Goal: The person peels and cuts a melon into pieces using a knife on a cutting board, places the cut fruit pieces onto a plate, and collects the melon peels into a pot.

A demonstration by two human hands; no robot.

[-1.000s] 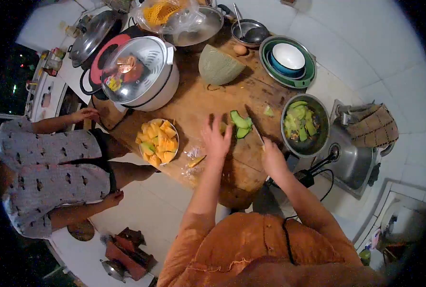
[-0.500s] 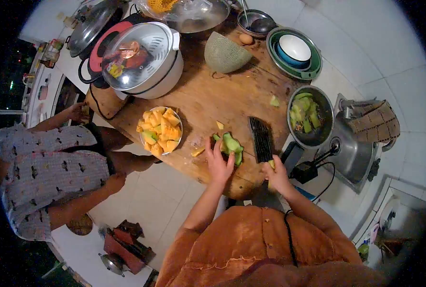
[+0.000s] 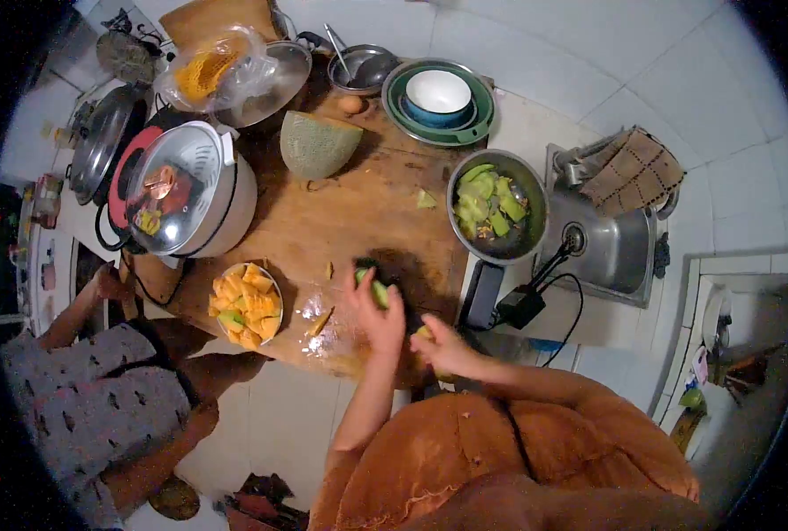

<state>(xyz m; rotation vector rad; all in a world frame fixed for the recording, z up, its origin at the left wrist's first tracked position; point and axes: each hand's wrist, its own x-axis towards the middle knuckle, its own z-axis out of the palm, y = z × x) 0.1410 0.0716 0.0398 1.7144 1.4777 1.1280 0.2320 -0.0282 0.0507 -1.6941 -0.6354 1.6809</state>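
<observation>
Green melon rinds (image 3: 378,292) are gripped in my left hand (image 3: 377,317), its fingers curled round them over the wooden table. Just to the right, my right hand (image 3: 445,347) is closed on the knife's yellowish handle (image 3: 425,333); the blade is dark and hard to make out near my left hand. Left of my hands lies a thin orange melon piece (image 3: 319,321), with a smaller bit (image 3: 329,271) above it. A bowl of orange melon chunks (image 3: 247,305) stands at the table's left edge. More green rinds (image 3: 491,202) fill a metal bowl (image 3: 539,232) at the right.
Half a melon (image 3: 318,146) and an egg (image 3: 351,104) lie at the back, near stacked bowls (image 3: 438,97). A white pot (image 3: 201,190) stands back left. Another person (image 3: 119,389) is at the left. A sink (image 3: 619,252) is at the right.
The camera view has shifted. The knife has turned from lying broad side up to a position beside my left hand, and my left hand has closed round the rinds. My hands are nearer each other.
</observation>
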